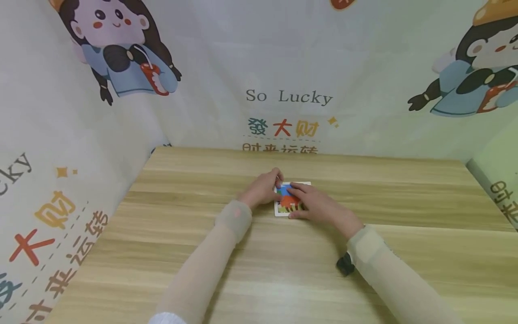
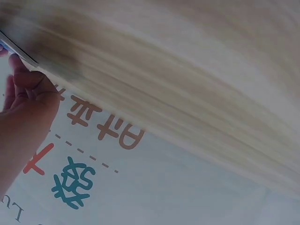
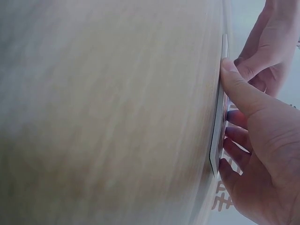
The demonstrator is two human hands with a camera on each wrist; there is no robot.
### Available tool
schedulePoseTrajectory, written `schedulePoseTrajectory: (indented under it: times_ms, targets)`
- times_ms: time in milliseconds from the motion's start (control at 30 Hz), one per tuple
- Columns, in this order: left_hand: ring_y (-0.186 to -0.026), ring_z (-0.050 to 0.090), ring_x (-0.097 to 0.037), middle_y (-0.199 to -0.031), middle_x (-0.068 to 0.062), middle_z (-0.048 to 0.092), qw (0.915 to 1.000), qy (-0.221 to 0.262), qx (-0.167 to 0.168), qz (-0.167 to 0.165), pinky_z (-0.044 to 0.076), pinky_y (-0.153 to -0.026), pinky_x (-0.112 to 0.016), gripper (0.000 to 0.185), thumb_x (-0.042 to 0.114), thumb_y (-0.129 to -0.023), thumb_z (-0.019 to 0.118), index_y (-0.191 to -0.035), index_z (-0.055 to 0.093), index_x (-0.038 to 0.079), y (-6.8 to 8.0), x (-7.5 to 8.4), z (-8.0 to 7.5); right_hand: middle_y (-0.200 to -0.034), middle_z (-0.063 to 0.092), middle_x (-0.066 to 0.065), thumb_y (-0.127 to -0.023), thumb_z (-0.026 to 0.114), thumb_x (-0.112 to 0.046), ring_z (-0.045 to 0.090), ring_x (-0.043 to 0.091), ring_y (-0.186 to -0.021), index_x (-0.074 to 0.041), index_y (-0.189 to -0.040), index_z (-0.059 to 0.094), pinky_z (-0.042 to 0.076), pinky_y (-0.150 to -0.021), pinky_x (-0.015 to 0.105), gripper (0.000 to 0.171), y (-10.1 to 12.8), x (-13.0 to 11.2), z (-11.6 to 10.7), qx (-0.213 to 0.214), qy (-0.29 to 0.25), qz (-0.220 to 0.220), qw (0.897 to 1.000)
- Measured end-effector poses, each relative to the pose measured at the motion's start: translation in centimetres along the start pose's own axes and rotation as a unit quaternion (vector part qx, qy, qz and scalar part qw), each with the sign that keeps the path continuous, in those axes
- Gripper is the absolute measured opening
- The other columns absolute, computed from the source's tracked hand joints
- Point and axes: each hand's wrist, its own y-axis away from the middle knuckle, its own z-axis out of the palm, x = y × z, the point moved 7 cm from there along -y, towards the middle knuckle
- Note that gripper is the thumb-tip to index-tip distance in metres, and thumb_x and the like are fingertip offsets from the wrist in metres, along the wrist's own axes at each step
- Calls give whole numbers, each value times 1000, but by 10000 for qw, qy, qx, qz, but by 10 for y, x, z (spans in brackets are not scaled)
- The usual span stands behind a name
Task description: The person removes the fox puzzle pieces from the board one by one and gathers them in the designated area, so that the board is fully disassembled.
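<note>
The picture board [image 1: 286, 208] lay flat on the table [image 1: 275, 270], directly beneath my right hand [image 1: 317, 204] and against the fingers of my left hand [image 1: 265, 186]. My right hand was spread, not closed: its fingers rested on the board's face and its thumb touched the edge nearest me. My left hand stood at the board's left side, its fingers bent near the far corner and its thumb directed onto the face; I could not tell whether the fingers were pinching anything. The board's visible surface, between my two hands, bore a pale border with blue, red and green areas; the remainder was hidden under my right fingers. A beige sleeve [image 1: 204, 265] covered my left forearm behind the grip. A small black object [image 1: 345, 264] was noted just beside my right wrist. Beyond both hands, past the table's far edge, hung a printed cloth [image 1: 210, 103] lettered "So Lucky".
</note>
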Motion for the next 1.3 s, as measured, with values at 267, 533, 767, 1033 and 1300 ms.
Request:
schedulePoseTrajectory:
  times_ms: [267,533,767,1033,1300]
  targets:
    - [-110,56,-23,-116,-4,62,9999,16,148,-74,47,-103,-38,65,13,-86,78,-139,41,9,2,2,-1,-162,28,19,-93,67,-44,32,41,-147,-2,-153,35,33,-118,55,79,-1,1,1,54,1,38,10000]
    - [-101,57,-20,-114,-3,61,9998,-99,-25,-174,49,-96,-35,58,13,-86,78,-134,46,10,0,4,-2,-161,29,20,-93,67,-43,32,41,-146,-1,-152,37,33,-118,54,79,-2,2,3,60,-6,19,10000]
    - [-100,55,-20,-111,-5,60,9995,56,-300,-25,47,-98,-35,50,9,-87,75,-130,49,7,-2,4,-1,-161,29,20,-93,68,-43,33,41,-146,0,-151,37,33,-118,54,79,-3,3,3,88,8,-16,10000]
    - [-104,54,-24,-118,-11,55,9991,-323,-216,-160,49,-98,-37,42,22,-89,76,-124,56,9,1,-2,-1,-161,29,19,-93,68,-42,32,41,-147,-3,-153,35,33,-118,55,79,0,1,0,71,-85,68,9999]
    - [-119,52,-29,-130,-12,51,9987,-464,-61,-210,46,-108,-41,42,29,-85,80,-120,63,12,1,-9,-1,-160,31,20,-93,68,-43,33,41,-146,-2,-153,36,33,-118,55,79,-1,0,1,130,-74,30,9999]
